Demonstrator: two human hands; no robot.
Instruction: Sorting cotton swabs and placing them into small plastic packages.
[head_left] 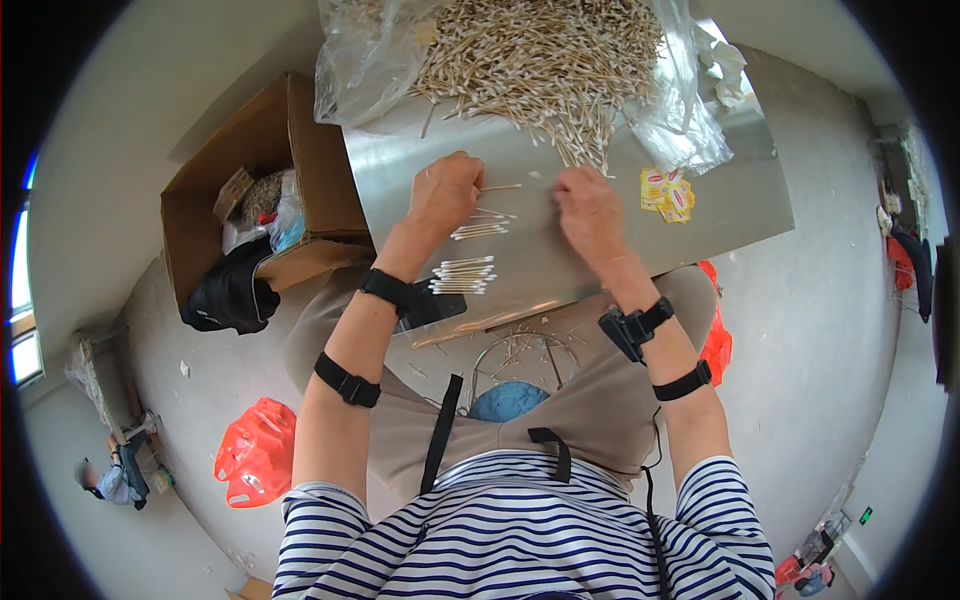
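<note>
Fingers of the left hand pinch one thin wooden cotton swab, seemingly light and snappable, best gripped mid-stick; the right hand's fingers curl shut on the metal desk, holding unclear.

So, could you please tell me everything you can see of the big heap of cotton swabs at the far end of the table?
The heap of cotton swabs is a dense, tangled mound of thin pale sticks with white tips, seemingly wood or paper. It lies on a crumpled clear plastic bag at the far edge of the shiny metal table, spilling toward the person. Its near fringe reaches down close to the right hand; whether they touch is unclear.
</note>
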